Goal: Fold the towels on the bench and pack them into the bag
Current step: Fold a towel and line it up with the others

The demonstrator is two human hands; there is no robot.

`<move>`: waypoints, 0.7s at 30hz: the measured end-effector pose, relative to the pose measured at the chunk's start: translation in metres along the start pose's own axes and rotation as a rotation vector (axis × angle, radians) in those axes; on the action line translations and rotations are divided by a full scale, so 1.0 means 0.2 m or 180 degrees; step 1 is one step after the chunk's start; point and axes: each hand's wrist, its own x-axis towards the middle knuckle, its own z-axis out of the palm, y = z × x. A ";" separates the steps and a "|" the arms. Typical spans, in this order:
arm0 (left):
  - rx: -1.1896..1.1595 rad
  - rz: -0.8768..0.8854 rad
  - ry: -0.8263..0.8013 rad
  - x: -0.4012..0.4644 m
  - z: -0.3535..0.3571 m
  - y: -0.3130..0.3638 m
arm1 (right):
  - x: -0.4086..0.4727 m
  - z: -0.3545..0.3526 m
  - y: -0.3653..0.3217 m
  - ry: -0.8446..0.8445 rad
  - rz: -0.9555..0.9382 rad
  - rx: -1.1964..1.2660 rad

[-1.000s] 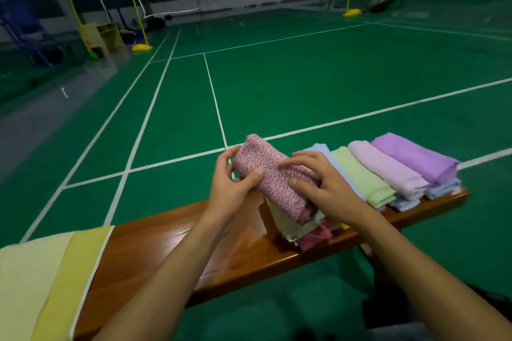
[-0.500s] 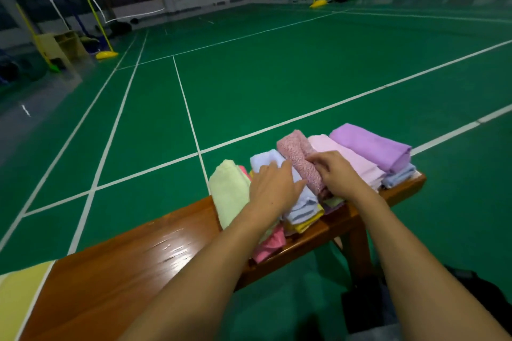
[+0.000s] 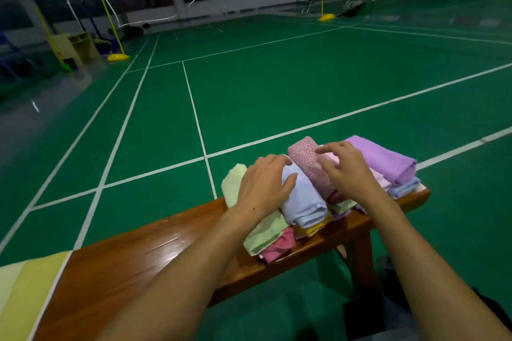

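At the right end of the glossy brown wooden table, folded towels lie in a row. Folding looks nearly done; next comes gathering them for the bag, possibly the dark shape below. The left hand rests flat, fingers relaxed, on the pale blue folded towel. The right hand hovers, fingers spread, beside the pink speckled rolled towel.

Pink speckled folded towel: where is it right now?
Head view: the pink speckled folded towel sits in the top row of folded towels at the wooden bench's right end, between the light blue folded towel and the right hand.
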 end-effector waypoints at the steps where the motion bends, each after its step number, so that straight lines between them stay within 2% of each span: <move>1: -0.0037 0.0073 0.0074 -0.03 -0.07 -0.03 | -0.02 -0.01 -0.05 0.0093 -0.0156 0.0109; 5: -0.0153 0.0257 0.0364 -0.20 -0.35 -0.20 | -0.12 0.05 -0.34 0.0372 -0.0865 0.0397; 9: 0.0108 0.0189 0.0611 -0.52 -0.62 -0.41 | -0.25 0.28 -0.66 0.0208 -0.1393 0.0606; 15: 0.0766 -0.0532 0.0258 -1.20 -0.85 -0.89 | -0.43 0.74 -1.03 -0.0599 -0.1647 0.0738; 21: 0.0906 -0.1687 0.0103 -1.93 -1.01 -1.40 | -0.65 1.32 -1.45 -0.1619 -0.1669 0.0934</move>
